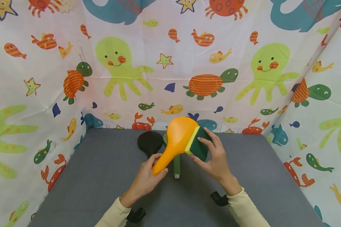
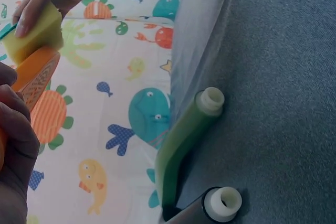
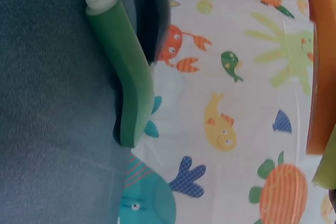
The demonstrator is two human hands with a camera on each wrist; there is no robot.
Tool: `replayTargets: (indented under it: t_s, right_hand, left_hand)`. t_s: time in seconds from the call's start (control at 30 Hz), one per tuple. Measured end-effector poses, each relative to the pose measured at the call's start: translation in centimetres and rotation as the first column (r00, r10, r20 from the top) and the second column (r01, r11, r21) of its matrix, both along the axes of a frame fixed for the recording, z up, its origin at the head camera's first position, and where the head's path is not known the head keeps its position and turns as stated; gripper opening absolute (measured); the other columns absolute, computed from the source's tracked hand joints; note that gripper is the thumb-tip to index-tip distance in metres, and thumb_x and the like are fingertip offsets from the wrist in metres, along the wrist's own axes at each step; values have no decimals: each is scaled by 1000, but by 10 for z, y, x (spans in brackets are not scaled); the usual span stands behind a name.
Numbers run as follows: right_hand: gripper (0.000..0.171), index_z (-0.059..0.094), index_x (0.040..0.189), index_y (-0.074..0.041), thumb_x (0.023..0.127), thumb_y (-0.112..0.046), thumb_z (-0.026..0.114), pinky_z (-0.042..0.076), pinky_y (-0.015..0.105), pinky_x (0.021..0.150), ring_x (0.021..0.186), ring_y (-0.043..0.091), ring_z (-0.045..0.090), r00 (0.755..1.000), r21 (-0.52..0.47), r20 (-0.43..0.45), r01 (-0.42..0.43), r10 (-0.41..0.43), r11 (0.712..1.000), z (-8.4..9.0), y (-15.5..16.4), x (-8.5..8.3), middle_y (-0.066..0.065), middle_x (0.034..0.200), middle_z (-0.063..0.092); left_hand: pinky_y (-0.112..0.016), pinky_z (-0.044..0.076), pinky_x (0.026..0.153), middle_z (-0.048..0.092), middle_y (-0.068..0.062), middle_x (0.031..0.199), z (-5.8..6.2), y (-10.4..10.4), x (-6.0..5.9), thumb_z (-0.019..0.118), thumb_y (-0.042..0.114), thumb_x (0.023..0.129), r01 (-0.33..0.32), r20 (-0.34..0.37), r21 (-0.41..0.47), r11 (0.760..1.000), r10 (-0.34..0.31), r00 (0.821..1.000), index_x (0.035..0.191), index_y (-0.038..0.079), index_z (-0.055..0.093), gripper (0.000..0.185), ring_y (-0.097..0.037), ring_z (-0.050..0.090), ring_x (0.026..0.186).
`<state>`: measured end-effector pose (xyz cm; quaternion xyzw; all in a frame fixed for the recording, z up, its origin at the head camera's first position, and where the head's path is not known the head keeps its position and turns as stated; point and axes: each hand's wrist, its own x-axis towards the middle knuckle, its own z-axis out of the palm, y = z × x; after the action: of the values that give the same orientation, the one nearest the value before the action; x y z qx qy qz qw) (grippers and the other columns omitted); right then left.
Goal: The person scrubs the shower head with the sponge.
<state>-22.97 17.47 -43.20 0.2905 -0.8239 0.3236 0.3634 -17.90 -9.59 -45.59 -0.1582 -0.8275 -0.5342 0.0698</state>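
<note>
Work surface: grey fabric-covered desk (image 1: 102, 176), enclosed at back and both sides by a white curtain (image 1: 170, 78) printed with sea creatures: octopuses, turtles, crabs, fish, starfish, whales. Orange paddle (image 1: 177, 138) held up above the desk near its far middle, long axis running diagonally: handle end pointed down and toward the near left, rounded head up and toward the far right. Left hand (image 1: 147, 178) wrapped around the handle end, fingers curled about it. Right hand (image 1: 213, 154) gripped a sponge (image 1: 199, 143), yellow layer against the right edge of the paddle head, dark green layer under the fingers; in the left wrist view the yellow side (image 2: 34, 35) sat touching the orange rim (image 2: 37, 74). Beneath the raised paddle, a green paddle (image 1: 176, 164) lay flat on the desk, handle pointed toward the near edge, pale cap at its tip; beside it to the left a black paddle (image 1: 150, 142), head toward the curtain. Both seen close together in the left wrist view, handles (image 2: 191, 124) side by side. Cream sleeves (image 1: 244, 208) on both arms, dark wrist mounts below. No brand, label or legible writing seen on any item.
</note>
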Motion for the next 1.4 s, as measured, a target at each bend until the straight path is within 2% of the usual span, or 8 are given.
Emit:
replayTargets:
  t_s: [0.13,0.23,0.5,0.87,1.1,1.23,1.33,1.4]
  right_hand:
    - [60,62,125,-9,77,-40,80,54,56,88,132,35,45,999,-57,41,13,-11,998,-1,9,-1,14,152,43]
    - [62,62,126,-10,73,-34,83,54,55,88,133,34,45,998,-53,55,26,-23,998,-1,11,0,12,153,42]
    - [66,64,123,-10,86,-64,60,55,56,86,130,36,47,999,-3,-36,14,-14,1000,-3,0,3,18,150,44]
    - [64,63,125,-14,87,-65,57,54,57,88,130,35,44,997,79,-79,-9,15,997,-3,-15,10,18,148,44]
    - [66,62,125,-11,87,-65,58,54,56,87,130,35,45,998,56,-67,-3,7,998,-2,-7,7,18,149,44]
    - [67,63,124,-10,87,-65,59,53,41,96,131,35,46,999,2,-51,7,-7,1000,-1,-2,3,17,150,44]
    - [68,62,125,-8,86,-64,60,43,21,104,131,35,46,1000,-42,-29,6,-7,999,-1,3,1,17,150,44]
    - [68,62,125,-8,85,-63,62,37,14,105,131,35,46,1000,-64,-12,3,-3,998,-2,7,0,16,150,44]
  left_hand:
    - [-24,49,70,66,8,96,-1,-2,3,75,16,86,22,-2,-21,1000,-22,1000,129,15,55,47,-10,56,76]
    - [-24,49,69,65,8,96,-1,-3,5,74,16,86,33,-9,-22,999,-33,999,129,15,55,47,-10,55,75]
    - [-25,49,72,66,8,98,0,-2,4,77,19,85,1,0,-14,1000,-1,1000,128,16,56,47,-10,56,77]
    - [-25,50,68,66,8,96,-1,2,-3,76,25,87,-25,0,12,1000,25,1000,127,18,57,45,-12,57,75]
    - [-24,48,68,67,7,94,-4,-2,-1,77,21,85,-13,-38,-13,1000,12,999,127,15,58,47,-9,55,74]
    - [-23,48,68,68,7,95,-6,-5,0,77,21,85,4,-65,-36,999,-7,998,127,14,58,47,-7,55,74]
    - [-23,47,67,68,6,95,-7,-7,2,77,22,86,23,-84,-59,998,-28,996,128,12,58,47,-6,54,73]
    - [-22,47,66,67,5,95,-7,-9,4,76,22,86,37,-90,-72,997,-43,995,128,12,57,47,-5,53,72]
